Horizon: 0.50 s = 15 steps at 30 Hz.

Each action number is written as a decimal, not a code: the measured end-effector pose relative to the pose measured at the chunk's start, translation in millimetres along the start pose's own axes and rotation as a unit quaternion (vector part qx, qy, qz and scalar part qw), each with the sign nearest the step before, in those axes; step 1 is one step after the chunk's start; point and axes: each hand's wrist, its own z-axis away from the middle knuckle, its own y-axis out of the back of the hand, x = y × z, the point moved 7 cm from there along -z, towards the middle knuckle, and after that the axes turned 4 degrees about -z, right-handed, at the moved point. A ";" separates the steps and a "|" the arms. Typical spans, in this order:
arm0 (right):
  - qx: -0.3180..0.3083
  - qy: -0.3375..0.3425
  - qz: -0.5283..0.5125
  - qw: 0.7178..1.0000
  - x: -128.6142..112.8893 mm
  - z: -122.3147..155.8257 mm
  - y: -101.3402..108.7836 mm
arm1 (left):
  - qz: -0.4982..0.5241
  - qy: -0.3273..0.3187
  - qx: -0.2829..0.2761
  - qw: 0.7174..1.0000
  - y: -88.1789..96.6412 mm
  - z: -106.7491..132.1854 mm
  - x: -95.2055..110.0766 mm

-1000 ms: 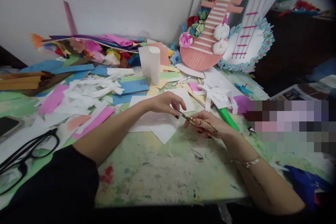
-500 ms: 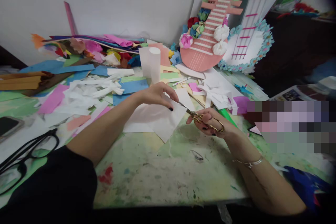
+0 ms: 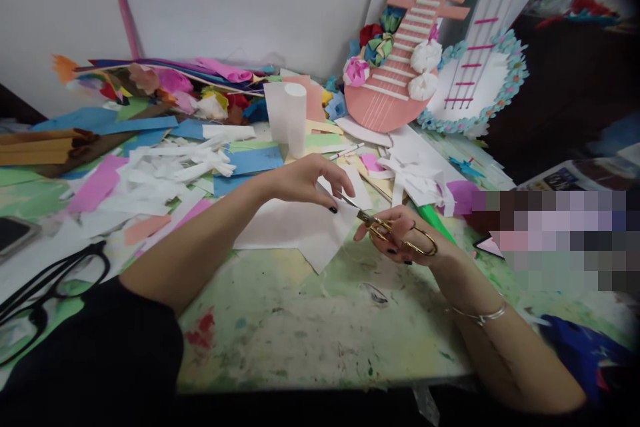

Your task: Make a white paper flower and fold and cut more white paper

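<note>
My left hand (image 3: 307, 181) pinches the upper edge of a white sheet of paper (image 3: 295, 230) and holds it slightly off the paint-stained table (image 3: 310, 320). My right hand (image 3: 405, 240) has its fingers through the gold handles of small scissors (image 3: 385, 227). The blades point up and left and meet the paper's right edge just beside my left fingertips.
Coloured paper scraps and white strips (image 3: 170, 170) cover the left and back of the table. A white paper roll (image 3: 290, 113) stands behind my hands. A pink paper guitar (image 3: 400, 73) leans at the back right. Black glasses (image 3: 40, 293) lie front left, and a green marker (image 3: 435, 223) lies beyond my right hand.
My left hand lifted the white paper's edge off the table. The scissors moved up and right, and their blades now meet that lifted edge.
</note>
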 end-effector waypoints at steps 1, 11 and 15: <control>-0.009 0.000 -0.001 1.000 0.9 0.5 -0.1 | -0.001 0.004 -0.003 1.000 0.3 0.4 0.6; -0.049 0.012 0.029 0.998 5.3 -2.7 -4.3 | -0.015 -0.004 -0.017 1.000 -2.6 -0.6 3.9; -0.059 0.025 0.031 0.997 6.1 -4.1 -8.7 | -0.027 -0.004 -0.029 0.999 -9.8 -1.8 3.9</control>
